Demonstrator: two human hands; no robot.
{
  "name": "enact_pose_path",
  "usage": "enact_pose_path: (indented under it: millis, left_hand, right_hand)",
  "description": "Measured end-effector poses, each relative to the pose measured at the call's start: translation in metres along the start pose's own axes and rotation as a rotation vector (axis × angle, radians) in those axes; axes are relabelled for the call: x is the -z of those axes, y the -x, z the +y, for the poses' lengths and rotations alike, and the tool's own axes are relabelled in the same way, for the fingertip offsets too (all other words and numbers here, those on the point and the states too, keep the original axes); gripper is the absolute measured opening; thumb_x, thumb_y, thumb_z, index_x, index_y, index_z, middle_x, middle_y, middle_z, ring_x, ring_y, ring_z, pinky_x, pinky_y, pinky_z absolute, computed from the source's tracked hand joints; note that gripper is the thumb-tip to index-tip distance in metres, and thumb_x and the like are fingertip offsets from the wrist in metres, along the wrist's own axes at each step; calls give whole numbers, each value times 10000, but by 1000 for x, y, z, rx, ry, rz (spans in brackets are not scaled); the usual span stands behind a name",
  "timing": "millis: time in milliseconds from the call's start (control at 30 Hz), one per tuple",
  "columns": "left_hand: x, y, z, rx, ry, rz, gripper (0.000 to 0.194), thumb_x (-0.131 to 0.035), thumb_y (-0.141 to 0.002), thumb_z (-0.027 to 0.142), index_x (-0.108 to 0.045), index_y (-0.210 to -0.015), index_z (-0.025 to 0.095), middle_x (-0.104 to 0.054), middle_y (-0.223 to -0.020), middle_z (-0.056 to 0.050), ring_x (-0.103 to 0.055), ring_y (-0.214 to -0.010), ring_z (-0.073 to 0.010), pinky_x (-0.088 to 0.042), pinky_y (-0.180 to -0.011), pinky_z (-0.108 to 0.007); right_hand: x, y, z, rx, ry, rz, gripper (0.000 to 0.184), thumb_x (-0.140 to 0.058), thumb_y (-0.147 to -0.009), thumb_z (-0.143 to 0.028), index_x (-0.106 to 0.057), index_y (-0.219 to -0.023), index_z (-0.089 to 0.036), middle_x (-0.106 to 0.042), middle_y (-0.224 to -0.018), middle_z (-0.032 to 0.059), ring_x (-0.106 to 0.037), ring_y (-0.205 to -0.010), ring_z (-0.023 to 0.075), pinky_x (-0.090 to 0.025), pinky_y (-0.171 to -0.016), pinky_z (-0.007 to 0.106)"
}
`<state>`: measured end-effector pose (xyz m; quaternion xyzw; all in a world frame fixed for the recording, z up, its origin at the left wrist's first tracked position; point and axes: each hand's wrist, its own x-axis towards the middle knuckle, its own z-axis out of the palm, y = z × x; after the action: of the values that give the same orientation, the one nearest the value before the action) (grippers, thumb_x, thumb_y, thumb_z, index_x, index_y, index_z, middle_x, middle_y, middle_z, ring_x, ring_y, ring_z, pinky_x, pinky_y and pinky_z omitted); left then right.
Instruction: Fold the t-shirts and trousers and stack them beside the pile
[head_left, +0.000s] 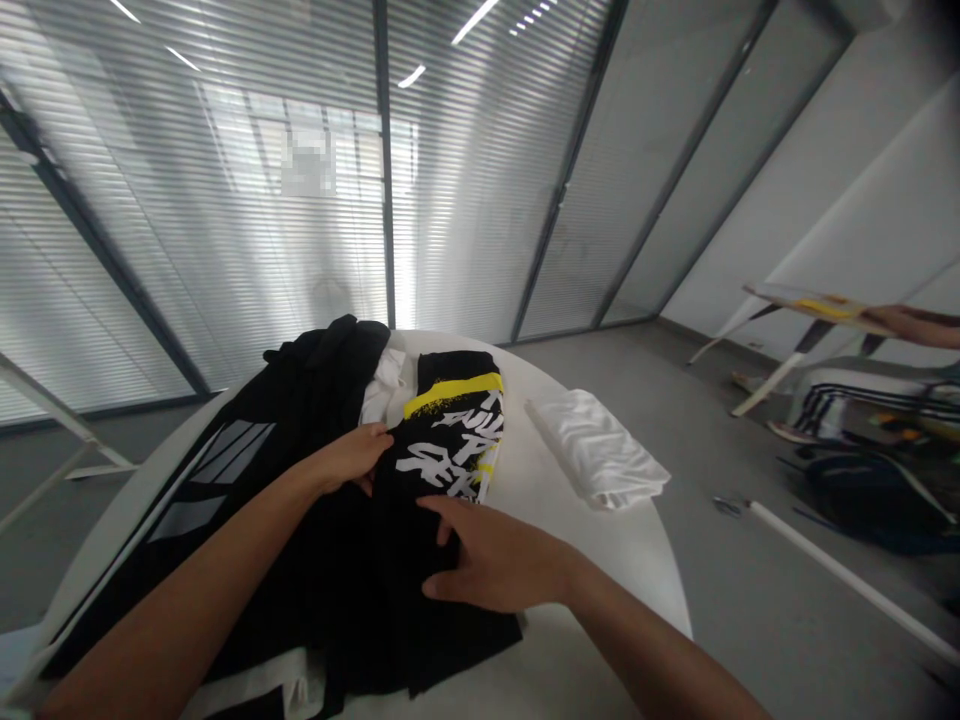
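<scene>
A black garment with white lettering and a yellow stripe (450, 425) lies partly folded on the white round table (637, 560). My left hand (352, 458) has its fingertips closed on the left edge of this printed garment. Over its lower plain part is my right hand (502, 555), thumb and index finger spread apart with nothing between them; whether the fingertips touch the cloth I cannot tell. To the left, a heap of black clothing (300, 390) with grey printed panels covers that side of the table. White cloth (386, 385) shows between the heap and the printed garment.
A folded white garment (596, 450) rests near the table's right edge. On the floor to the right are a white pole (840, 580) and a dark bag (870, 495). Another person's hand (904, 322) is at a second table (780, 300). Glass partitions with blinds (465, 200) stand behind.
</scene>
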<state>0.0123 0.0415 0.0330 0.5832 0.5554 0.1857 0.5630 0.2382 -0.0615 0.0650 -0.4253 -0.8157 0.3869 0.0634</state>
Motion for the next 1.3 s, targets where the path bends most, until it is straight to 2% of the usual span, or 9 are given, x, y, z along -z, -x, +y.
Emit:
enact_pose_path:
  millis: [300, 433, 533, 633, 767, 867, 1000, 1167, 1300]
  left_hand:
    - [4, 2, -5, -4, -189, 59, 264, -504, -861, 357, -509, -1052, 176, -541, -701, 9, -515, -492, -118, -320, -327, -180]
    - [4, 2, -4, -12, -4, -33, 325, -521, -848, 335, -538, -1139, 192, -591, -709, 4, -495, -459, -96, -313, -347, -174]
    - [6, 2, 0, -55, 139, -65, 420, -572, -818, 315, -539, -1216, 187, -611, -694, 4, -533, -492, -101, -372, -402, -178]
    - [13, 3, 2, -98, 184, -59, 502, -594, -788, 273, -533, -1274, 162, -645, -711, -12, -585, -561, -120, -435, -474, -191]
    - [22, 2, -2, -64, -10, -66, 569, -572, -764, 250, -527, -1328, 187, -690, -762, -24, -585, -524, -134, -433, -439, -210]
    - [25, 2, -8, -66, -215, -83, 586, -558, -764, 284, -523, -1345, 215, -710, -834, -50, -555, -430, -139, -367, -342, -218]
    - [24, 0, -12, -60, -332, -124, 447, -532, -784, 336, -589, -1197, 177, -698, -755, -68, -529, -375, -141, -325, -317, -212]
    - [19, 1, -8, 26, -453, -171, 250, -460, -815, 364, -597, -853, 158, -599, -551, -32, -527, -372, -168, -360, -355, -237]
    - [12, 1, -5, 17, -602, -107, 310, -425, -838, 407, -533, -656, 181, -571, -525, -43, -550, -407, -192, -406, -412, -279]
  right_hand:
    - [-22, -1, 5, 155, 447, -113, 736, -747, -704, -528, -531, -1318, -184, -668, -1107, 143, -654, -914, 295, -463, -742, 345]
    - [-27, -4, 0, 222, 453, -171, 280, -600, -854, -337, -641, -1087, -188, -710, -919, 77, -669, -810, 225, -439, -664, 282]
    - [-22, -7, -2, 297, 377, -220, 180, -498, -881, -208, -664, -949, -206, -712, -886, 34, -658, -775, 170, -421, -648, 247]
    - [-11, -12, 2, 328, 276, -96, 169, -507, -886, -210, -650, -975, -219, -703, -941, 14, -635, -824, 146, -423, -715, 234]
    - [8, -17, 19, 103, 352, 296, 191, -445, -940, -252, -616, -1012, -207, -670, -938, 40, -597, -870, 165, -409, -789, 269]
    - [15, -19, 34, -50, 443, 333, 234, -491, -935, -376, -594, -1040, -194, -642, -1007, 75, -581, -920, 202, -412, -797, 298]
    - [16, -17, 44, -32, 507, 140, 327, -524, -908, -493, -611, -1005, -193, -620, -1034, 93, -571, -954, 231, -422, -789, 311]
    - [16, -19, 52, 93, 474, 43, 227, -517, -918, -379, -630, -939, -183, -650, -959, 71, -593, -903, 208, -413, -789, 294]
    - [19, -22, 62, 126, 436, 3, 152, -563, -868, -319, -643, -866, -190, -652, -860, 31, -579, -784, 171, -381, -682, 254]
